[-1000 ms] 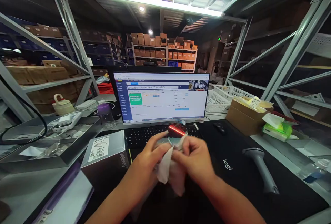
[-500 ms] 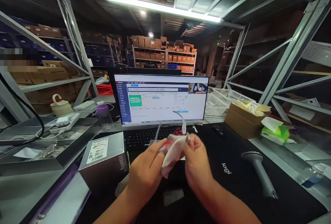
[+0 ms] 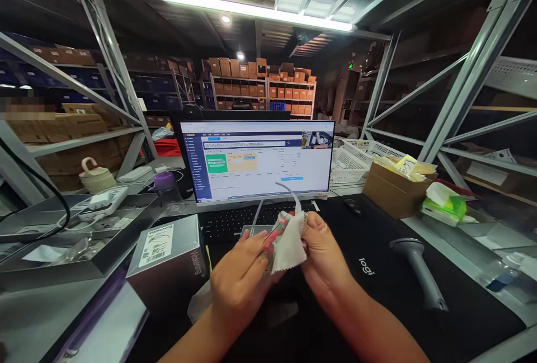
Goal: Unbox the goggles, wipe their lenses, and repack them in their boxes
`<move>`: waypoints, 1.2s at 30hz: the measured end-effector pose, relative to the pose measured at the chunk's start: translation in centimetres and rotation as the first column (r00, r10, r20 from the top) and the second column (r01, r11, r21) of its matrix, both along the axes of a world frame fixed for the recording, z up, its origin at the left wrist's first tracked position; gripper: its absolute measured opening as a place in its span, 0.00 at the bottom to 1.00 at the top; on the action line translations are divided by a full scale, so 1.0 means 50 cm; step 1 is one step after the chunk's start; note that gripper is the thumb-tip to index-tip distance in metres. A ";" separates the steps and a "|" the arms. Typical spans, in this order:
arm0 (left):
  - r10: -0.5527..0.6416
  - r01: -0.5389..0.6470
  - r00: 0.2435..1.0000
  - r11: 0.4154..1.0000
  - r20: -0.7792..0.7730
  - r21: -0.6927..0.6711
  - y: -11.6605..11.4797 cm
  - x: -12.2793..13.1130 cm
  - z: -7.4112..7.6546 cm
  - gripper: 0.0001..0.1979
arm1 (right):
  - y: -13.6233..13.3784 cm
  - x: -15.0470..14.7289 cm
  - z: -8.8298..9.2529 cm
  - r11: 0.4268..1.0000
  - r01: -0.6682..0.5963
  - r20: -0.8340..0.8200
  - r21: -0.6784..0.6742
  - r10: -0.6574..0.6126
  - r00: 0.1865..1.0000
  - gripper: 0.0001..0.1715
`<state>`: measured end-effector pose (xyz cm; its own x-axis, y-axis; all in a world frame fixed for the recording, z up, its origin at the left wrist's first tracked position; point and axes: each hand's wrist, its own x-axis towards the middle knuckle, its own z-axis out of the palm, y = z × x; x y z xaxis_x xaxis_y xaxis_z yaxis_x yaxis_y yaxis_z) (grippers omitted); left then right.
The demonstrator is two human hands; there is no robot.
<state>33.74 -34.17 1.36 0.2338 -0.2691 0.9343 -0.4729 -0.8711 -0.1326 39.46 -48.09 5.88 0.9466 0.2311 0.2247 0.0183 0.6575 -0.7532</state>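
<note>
Over the desk, my left hand (image 3: 241, 273) is closed on a pair of glasses (image 3: 274, 238) with pale, thin temples pointing up towards the monitor. Their lens area shows red and green reflections and is partly hidden by my fingers. My right hand (image 3: 325, 248) pinches a white wiping cloth (image 3: 291, 244) with a zigzag edge, which drapes against the glasses. Left of my hands stands a silver-grey box (image 3: 168, 262) marked "Wakening", with a white label on top. Beneath my left wrist lies a pale, translucent piece (image 3: 199, 302), partly covered.
A monitor (image 3: 255, 161) and keyboard (image 3: 222, 223) stand behind my hands. On the black desk mat (image 3: 377, 296) to the right are a barcode scanner (image 3: 422, 270) and a mouse (image 3: 352, 208). A cardboard box (image 3: 388, 192) and tissue pack (image 3: 447, 206) sit further right; a grey tray (image 3: 84, 273) is left.
The cloth has opened out and hangs flatter beside the glasses, its zigzag edge now showing. Both hands have shifted slightly, and a beige highlighted block now shows on the monitor.
</note>
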 end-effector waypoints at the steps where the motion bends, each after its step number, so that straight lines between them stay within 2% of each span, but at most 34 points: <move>1: 0.016 -0.016 1.000 1.000 -0.008 -0.005 -0.001 0.000 0.001 0.12 | 0.008 -0.002 -0.010 1.000 0.031 0.006 0.004 -0.031 1.000 0.39; 3: 0.051 -0.052 0.998 0.998 -0.031 -0.044 0.001 -0.001 0.005 0.08 | 0.033 -0.014 -0.045 0.985 0.158 0.098 -0.063 -0.152 0.984 0.36; 5: 0.067 -0.073 0.996 0.992 -0.063 -0.098 0.007 -0.006 0.008 0.03 | 0.057 -0.032 -0.082 0.928 0.332 0.292 -0.166 -0.276 0.916 0.32; 7: 0.068 -0.081 0.994 0.986 -0.090 -0.147 0.012 -0.011 0.013 0.03 | 0.068 -0.043 -0.098 0.875 0.430 0.452 -0.224 -0.297 0.841 0.29; 9: 0.037 -0.056 0.993 0.983 -0.113 -0.173 0.014 -0.015 0.022 0.05 | 0.060 -0.041 -0.086 0.907 0.344 0.437 -0.241 -0.215 0.873 0.29; 12: -0.047 0.030 0.991 0.990 -0.128 -0.134 0.012 -0.014 0.037 0.04 | 0.026 -0.014 -0.036 0.986 0.046 0.163 -0.163 -0.019 0.986 0.33; 14: -0.096 0.085 0.983 0.994 -0.155 -0.074 0.014 -0.010 0.044 0.05 | 0.003 0.013 -0.008 0.995 -0.048 0.023 -0.090 0.050 0.998 0.38; 16: -0.113 0.110 0.977 0.994 -0.179 -0.029 0.025 -0.005 0.048 0.06 | -0.018 0.040 0.007 0.988 -0.095 0.007 -0.124 0.097 0.995 0.39; 18: -0.095 0.093 0.973 0.996 -0.212 -0.020 0.043 0.000 0.050 0.06 | -0.046 0.066 0.013 0.942 -0.142 0.115 -0.305 0.185 0.976 0.35; 19: -0.075 0.071 0.968 0.997 -0.241 -0.028 0.053 0.001 0.052 0.06 | -0.066 0.077 0.016 0.891 -0.137 0.189 -0.434 0.239 0.952 0.31; 21: -0.044 0.031 0.945 0.998 -0.325 -0.045 0.074 0.001 0.059 0.06 | -0.118 0.096 0.023 0.765 -0.017 0.327 -0.643 0.295 0.898 0.26; 22: -0.044 0.028 0.927 0.998 -0.372 -0.048 0.083 -0.001 0.064 0.07 | -0.147 0.103 0.028 0.729 0.079 0.387 -0.680 0.265 0.883 0.25; 25: -0.088 0.086 0.883 0.996 -0.461 -0.024 0.098 -0.006 0.075 0.09 | -0.226 0.114 0.046 0.715 0.398 0.557 -0.575 -0.014 0.831 0.24; 27: -0.121 0.134 0.869 0.991 -0.479 -0.007 0.097 -0.009 0.079 0.11 | -0.252 0.109 0.055 0.678 0.537 0.643 -0.502 -0.123 0.756 0.23; 29: -0.136 0.165 0.863 0.986 -0.486 0.018 0.091 -0.012 0.079 0.12 | -0.249 0.097 0.059 0.644 0.569 0.703 -0.511 -0.067 0.708 0.23; 32: -0.121 0.187 0.863 0.978 -0.491 0.088 0.078 -0.015 0.078 0.12 | -0.206 0.073 0.057 0.606 0.531 0.731 -0.592 0.127 0.671 0.26; 36: -0.062 0.169 0.903 0.961 -0.424 0.218 0.060 -0.008 0.063 0.08 | -0.132 0.036 0.034 0.517 0.417 0.646 -0.747 0.420 0.638 0.28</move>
<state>33.33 -31.16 4.53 0.5343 -0.5240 0.6633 -0.6263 -0.7724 -0.1058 41.26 -54.67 7.60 0.5544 0.6843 0.4736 0.7738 -0.2143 -0.5961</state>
